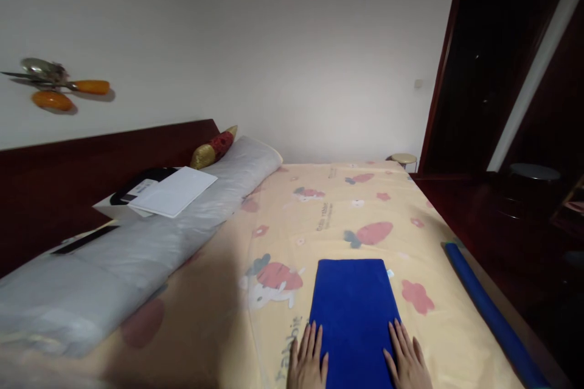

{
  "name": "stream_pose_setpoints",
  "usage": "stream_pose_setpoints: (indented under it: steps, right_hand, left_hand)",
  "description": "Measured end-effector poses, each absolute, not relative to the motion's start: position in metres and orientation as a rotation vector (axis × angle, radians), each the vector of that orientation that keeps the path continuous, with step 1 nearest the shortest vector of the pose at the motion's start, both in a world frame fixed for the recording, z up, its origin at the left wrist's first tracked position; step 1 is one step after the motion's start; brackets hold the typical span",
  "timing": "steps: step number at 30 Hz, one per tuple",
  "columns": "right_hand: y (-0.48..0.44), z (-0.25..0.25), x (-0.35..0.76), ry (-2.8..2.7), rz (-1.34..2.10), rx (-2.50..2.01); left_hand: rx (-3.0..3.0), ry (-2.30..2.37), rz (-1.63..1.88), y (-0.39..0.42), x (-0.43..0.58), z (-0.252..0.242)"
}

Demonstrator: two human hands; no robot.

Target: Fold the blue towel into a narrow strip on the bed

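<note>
A smooth blue cloth [353, 310], folded into a long rectangle, lies flat on the bed in front of me. Its near end runs out of the bottom of the view. My left hand [309, 361] rests at its left edge, fingers stretched forward, partly on the cloth and partly on the sheet. At the right edge my right hand [406, 358] lies the same way, thumb and fingertips touching the cloth. Neither hand grips anything. A small white tag [390, 273] shows beside the cloth's far right side.
A yellow patterned bedsheet [319, 213] covers the bed. Along the right edge lies a long blue roll [488, 310]. To the left are a grey bolster [182, 249], a white flat box [176, 190] and a red-and-gold cushion [214, 149]. Stools [533, 172] stand beyond the bed.
</note>
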State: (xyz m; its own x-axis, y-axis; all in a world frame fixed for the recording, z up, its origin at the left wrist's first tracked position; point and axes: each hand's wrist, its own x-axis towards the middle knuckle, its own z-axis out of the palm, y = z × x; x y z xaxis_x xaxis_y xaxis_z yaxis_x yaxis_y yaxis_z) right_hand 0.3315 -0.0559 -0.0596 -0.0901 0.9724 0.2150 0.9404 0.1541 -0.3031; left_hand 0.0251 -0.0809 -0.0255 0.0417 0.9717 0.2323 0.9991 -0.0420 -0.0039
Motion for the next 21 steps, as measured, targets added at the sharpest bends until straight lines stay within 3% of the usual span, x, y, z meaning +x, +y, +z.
stream_pose_setpoints:
  steps: [7, 12, 21]
  right_hand:
    - [-0.043, -0.064, 0.275, -2.156, -0.015, -1.645]
    - [-0.040, -0.081, 0.233, -2.319, -0.044, -1.471]
    - [-0.039, -0.111, 0.239, -2.289, -0.342, -1.229]
  left_hand:
    - [-2.141, -1.751, -0.415, -0.060, 0.072, -0.036]
    - [-2.036, -1.702, -0.557, -0.058, 0.104, -0.075]
    - [-2.155, -1.833, -0.411, -0.060, 0.094, -0.110]
